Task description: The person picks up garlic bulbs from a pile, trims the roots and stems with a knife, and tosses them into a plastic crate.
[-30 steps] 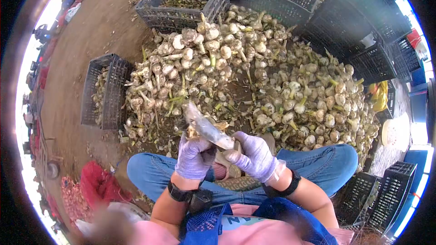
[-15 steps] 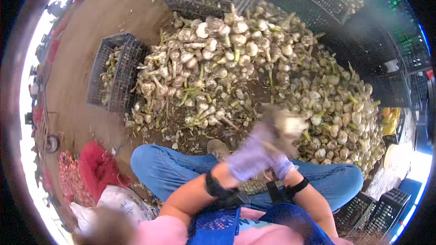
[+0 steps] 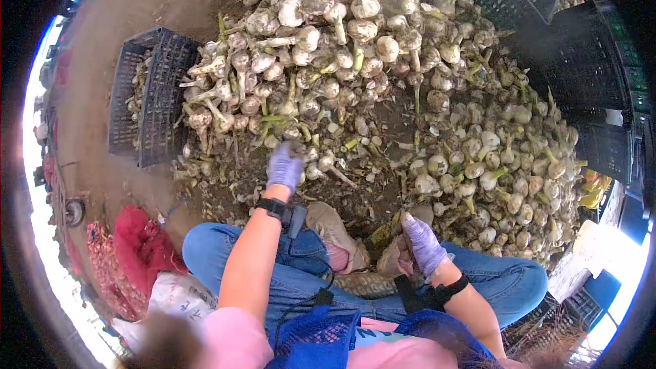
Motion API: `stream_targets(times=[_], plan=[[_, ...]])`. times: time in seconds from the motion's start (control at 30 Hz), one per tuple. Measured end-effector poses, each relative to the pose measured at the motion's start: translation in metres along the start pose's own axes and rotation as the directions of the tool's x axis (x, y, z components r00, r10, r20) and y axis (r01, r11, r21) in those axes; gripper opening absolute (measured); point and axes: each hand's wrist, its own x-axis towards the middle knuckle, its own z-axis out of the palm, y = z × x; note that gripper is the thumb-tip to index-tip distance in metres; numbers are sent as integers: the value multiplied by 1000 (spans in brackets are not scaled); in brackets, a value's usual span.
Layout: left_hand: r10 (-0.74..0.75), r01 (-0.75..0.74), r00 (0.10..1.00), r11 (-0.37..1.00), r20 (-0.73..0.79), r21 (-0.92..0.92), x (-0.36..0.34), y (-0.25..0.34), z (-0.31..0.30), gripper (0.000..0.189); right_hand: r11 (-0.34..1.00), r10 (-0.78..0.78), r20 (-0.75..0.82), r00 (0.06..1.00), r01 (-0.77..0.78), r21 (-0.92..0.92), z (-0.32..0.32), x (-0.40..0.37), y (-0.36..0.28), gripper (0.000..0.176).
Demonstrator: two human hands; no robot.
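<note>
My left hand [image 3: 283, 167], in a purple glove, reaches out to the near edge of the left part of the garlic heap [image 3: 321, 82]. Its fingertips are dark and smeared by motion, right at some garlic bulbs [image 3: 314, 167]. My right hand [image 3: 425, 244], gloved as well, is held low by my right knee, beside my shoe [image 3: 398, 256]. Its fingers are curled together, and what they may hold is hidden. More garlic with stems, the right part of the heap [image 3: 502, 178], lies just beyond this hand.
A black crate [image 3: 154, 102] with some garlic stands at the left. Other dark crates [image 3: 567, 61] line the back and right. Red net sacks [image 3: 140, 246] and a white sack [image 3: 179, 295] lie by my left knee. Trimmings and dirt cover the ground [image 3: 369, 195] between the heaps.
My hands were together at the right by a pale garlic bulb. They have parted: the left swung to the left heap, the right drew back toward my knee. The view has shifted.
</note>
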Motion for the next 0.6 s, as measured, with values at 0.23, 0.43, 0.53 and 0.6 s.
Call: stream_targets(times=[0.23,0.43,0.53,0.6], plan=[[-89,-22,978,859,190,512,15,51,5,51,996,34,-7,999,-34,80,6,-12,-14,42],[57,-79,984,989,167,128,-12,74,-31,59,995,-88,22,996,89,-50,5,-23,-20,42],[151,235,939,372,308,-898,-61,109,-79,64,874,-438,26,899,433,-221,16,-42,-31,42],[300,154,906,423,298,-893,-87,124,-102,73,763,-524,94,847,515,-389,16,-54,-34,43]])
